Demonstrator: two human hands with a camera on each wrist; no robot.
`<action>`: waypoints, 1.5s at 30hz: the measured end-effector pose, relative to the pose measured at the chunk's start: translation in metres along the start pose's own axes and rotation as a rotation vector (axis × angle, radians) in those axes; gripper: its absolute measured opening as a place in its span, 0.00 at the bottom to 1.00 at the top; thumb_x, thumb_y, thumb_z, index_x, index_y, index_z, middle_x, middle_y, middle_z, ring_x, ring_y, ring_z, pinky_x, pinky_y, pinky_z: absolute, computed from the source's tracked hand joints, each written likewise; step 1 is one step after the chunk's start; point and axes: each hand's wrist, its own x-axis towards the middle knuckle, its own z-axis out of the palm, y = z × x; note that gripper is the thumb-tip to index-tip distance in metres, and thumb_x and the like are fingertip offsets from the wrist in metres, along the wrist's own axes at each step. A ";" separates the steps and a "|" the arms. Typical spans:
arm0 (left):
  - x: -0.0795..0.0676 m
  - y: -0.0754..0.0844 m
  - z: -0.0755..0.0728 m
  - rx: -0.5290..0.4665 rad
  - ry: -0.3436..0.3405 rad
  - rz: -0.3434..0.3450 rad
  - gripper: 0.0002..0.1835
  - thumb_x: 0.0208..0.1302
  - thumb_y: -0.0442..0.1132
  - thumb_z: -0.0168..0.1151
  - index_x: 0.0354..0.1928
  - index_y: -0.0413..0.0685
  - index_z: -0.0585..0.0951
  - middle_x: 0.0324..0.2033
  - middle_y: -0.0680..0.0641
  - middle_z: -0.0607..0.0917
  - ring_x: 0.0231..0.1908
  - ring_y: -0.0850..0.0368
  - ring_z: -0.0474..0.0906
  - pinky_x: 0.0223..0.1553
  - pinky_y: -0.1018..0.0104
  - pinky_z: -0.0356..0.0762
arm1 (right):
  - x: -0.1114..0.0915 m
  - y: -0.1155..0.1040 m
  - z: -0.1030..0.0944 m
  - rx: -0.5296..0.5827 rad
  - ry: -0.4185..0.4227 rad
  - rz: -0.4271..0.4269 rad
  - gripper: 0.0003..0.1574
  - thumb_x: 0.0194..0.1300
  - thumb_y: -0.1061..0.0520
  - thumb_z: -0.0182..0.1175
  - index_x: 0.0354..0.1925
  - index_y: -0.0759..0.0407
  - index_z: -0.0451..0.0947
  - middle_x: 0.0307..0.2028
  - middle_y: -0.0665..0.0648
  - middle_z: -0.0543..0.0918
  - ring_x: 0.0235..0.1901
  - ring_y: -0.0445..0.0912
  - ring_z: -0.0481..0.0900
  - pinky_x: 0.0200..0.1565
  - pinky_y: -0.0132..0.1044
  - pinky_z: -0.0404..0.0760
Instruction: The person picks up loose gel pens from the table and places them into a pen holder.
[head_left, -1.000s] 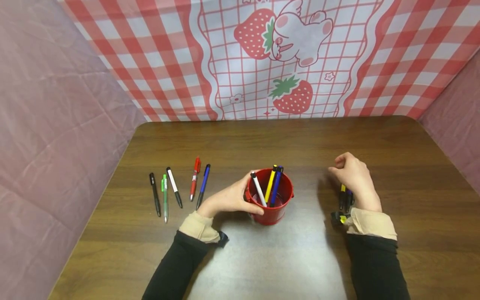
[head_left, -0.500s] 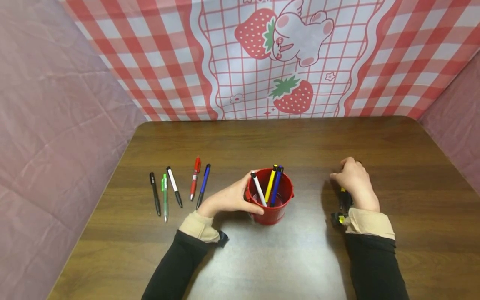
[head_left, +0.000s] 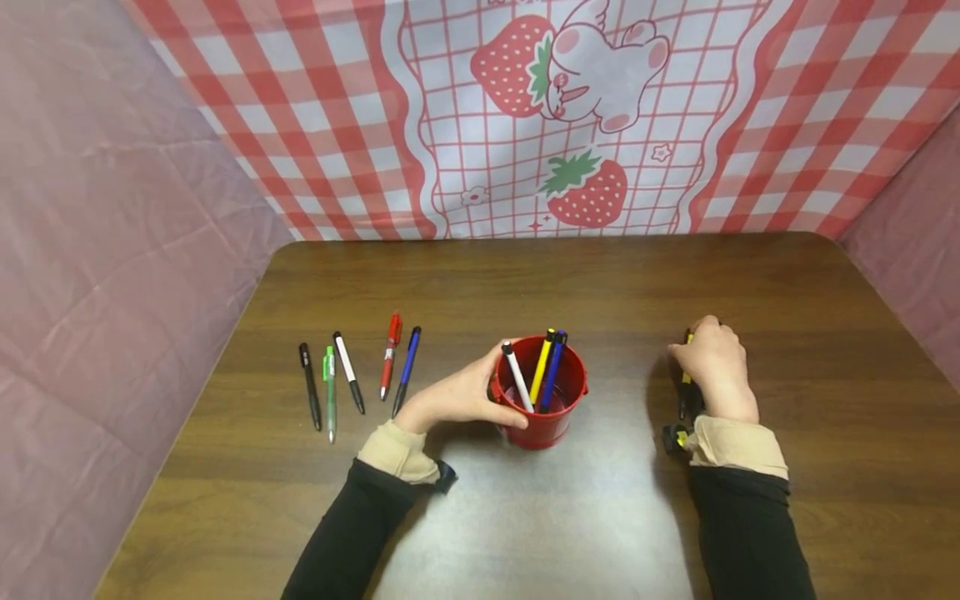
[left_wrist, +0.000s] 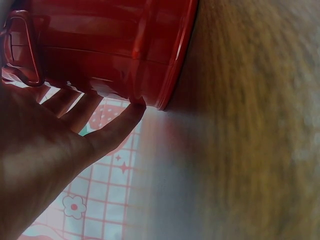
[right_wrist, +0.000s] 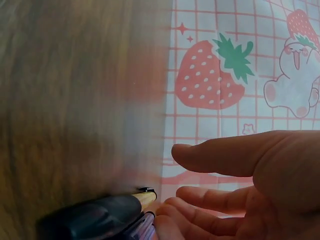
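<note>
My left hand (head_left: 461, 396) grips a small red metal bucket (head_left: 551, 429) at its left side, thumb across the front. In the left wrist view its fingers run along the bucket wall (left_wrist: 100, 35) to near the base. A white pen (head_left: 517, 379), a yellow pen (head_left: 540, 371) and a blue pen (head_left: 553, 375) lean upright inside. My right hand (head_left: 716, 367) is over pens lying on the table at the right. In the right wrist view, a yellow pen with a black grip (right_wrist: 105, 215) and a purple-tinted pen (right_wrist: 143, 229) lie by the fingertips; thumb and fingers stay apart.
Left of the bucket lie a black pen (head_left: 310, 387), a green pen (head_left: 331, 396), a white-and-black pen (head_left: 348, 371), a red pen (head_left: 390, 358) and a blue-and-black pen (head_left: 407, 371). A checked strawberry cloth (head_left: 480, 167) hangs behind the wooden table (head_left: 615, 283).
My right hand has moved slightly right and down over the pens, uncovering more of the yellow pen. The left hand and bucket have stayed in place.
</note>
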 end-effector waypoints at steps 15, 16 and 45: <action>0.003 -0.012 0.002 0.011 -0.008 -0.036 0.47 0.46 0.39 0.71 0.65 0.54 0.53 0.60 0.52 0.67 0.57 0.60 0.65 0.54 0.69 0.70 | 0.002 -0.001 0.009 -0.059 -0.029 0.003 0.32 0.51 0.52 0.64 0.39 0.80 0.65 0.33 0.81 0.73 0.35 0.73 0.73 0.34 0.58 0.72; 0.002 -0.007 0.001 0.008 -0.009 -0.039 0.47 0.46 0.38 0.71 0.65 0.53 0.53 0.60 0.51 0.67 0.57 0.60 0.65 0.54 0.69 0.69 | 0.001 -0.001 0.009 -0.059 -0.028 0.007 0.31 0.50 0.51 0.64 0.37 0.78 0.66 0.32 0.79 0.74 0.34 0.72 0.73 0.33 0.57 0.72; 0.005 -0.021 0.002 -0.030 -0.001 0.009 0.46 0.45 0.42 0.72 0.64 0.60 0.54 0.58 0.54 0.67 0.56 0.60 0.66 0.52 0.67 0.72 | 0.004 0.000 0.009 -0.078 -0.059 -0.044 0.16 0.51 0.55 0.56 0.14 0.65 0.75 0.19 0.64 0.77 0.24 0.61 0.75 0.26 0.49 0.72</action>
